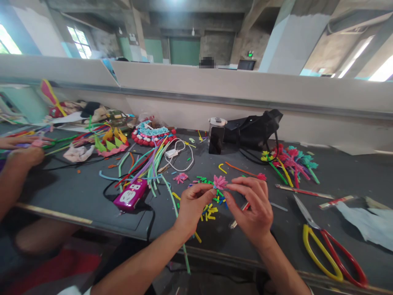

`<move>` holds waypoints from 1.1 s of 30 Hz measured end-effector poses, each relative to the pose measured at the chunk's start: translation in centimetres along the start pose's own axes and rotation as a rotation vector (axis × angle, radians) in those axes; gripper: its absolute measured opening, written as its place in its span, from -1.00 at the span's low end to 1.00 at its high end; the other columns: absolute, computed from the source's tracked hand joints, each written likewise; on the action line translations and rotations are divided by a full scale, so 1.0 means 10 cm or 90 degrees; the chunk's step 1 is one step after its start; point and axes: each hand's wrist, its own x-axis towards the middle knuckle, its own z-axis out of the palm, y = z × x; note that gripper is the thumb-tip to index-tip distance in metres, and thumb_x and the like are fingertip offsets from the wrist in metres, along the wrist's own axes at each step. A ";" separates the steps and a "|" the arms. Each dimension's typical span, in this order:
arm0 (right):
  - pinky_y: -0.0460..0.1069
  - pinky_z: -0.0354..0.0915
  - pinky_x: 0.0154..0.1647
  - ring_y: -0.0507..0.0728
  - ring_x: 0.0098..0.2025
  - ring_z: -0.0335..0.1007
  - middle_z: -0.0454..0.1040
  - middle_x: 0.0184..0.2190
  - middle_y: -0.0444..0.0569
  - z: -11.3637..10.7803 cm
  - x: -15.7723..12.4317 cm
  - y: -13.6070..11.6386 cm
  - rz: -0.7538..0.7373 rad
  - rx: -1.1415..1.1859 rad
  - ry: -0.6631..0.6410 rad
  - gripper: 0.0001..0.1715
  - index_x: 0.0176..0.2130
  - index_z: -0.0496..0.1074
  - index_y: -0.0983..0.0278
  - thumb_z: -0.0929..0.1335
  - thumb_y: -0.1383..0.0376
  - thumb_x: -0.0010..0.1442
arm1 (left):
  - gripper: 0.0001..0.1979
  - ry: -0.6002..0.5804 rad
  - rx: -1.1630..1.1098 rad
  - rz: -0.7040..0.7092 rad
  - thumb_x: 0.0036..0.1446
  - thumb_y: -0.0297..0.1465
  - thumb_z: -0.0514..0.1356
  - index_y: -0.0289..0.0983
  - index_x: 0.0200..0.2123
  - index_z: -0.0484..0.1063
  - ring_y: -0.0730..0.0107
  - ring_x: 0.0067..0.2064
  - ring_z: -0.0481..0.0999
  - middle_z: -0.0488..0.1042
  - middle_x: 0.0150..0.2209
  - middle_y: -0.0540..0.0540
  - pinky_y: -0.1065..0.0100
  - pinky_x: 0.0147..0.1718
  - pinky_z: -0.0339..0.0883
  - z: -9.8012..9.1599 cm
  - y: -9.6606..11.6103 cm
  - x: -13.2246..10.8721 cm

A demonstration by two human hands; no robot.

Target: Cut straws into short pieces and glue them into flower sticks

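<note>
1. Head view: both hands meet above the dark grey counter, with a small pink fuzzy pipe-cleaner flower pinched between them.
2. The left hand has its grip closed on the flower's 9 o'clock side; the right hand has its grip closed on the 3 o'clock side.
3. The flower looks light, soft and easily bent, so it is probably best pinched at the twisted centre, not the petals.
4. Yellow-and-red-handled scissors lie apart at 4 o'clock.

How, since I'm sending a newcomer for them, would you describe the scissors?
Start at the front edge of the dark table, right of the right hand pinching a pink flower. The scissors lie flat there, blades pointing away. Nothing nearby shares their big loop handles, one yellow, one red.
</note>
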 end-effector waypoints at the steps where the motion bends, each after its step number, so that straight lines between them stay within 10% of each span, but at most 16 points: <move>1: 0.17 0.28 -0.06 0.17 -0.17 0.41 0.51 -0.22 -0.04 0.00 0.00 0.00 -0.003 -0.007 -0.004 -0.73 -0.18 0.47 0.16 0.46 0.39 0.09 | -0.84 0.001 0.001 0.000 -0.20 -0.37 0.44 -0.27 -0.46 0.61 0.54 -0.47 0.35 0.49 -0.53 0.02 0.49 -0.44 0.26 0.00 0.00 0.00; 33: 0.15 0.27 -0.05 0.17 -0.16 0.42 0.52 -0.26 -0.03 -0.04 0.00 0.03 0.062 -0.007 0.058 -0.78 -0.17 0.44 0.22 0.42 0.41 0.13 | -0.82 -0.094 -0.097 -0.085 -0.05 -0.31 0.36 -0.31 -0.46 0.51 0.56 -0.51 0.31 0.42 -0.54 0.01 0.48 -0.50 0.19 -0.05 0.00 0.06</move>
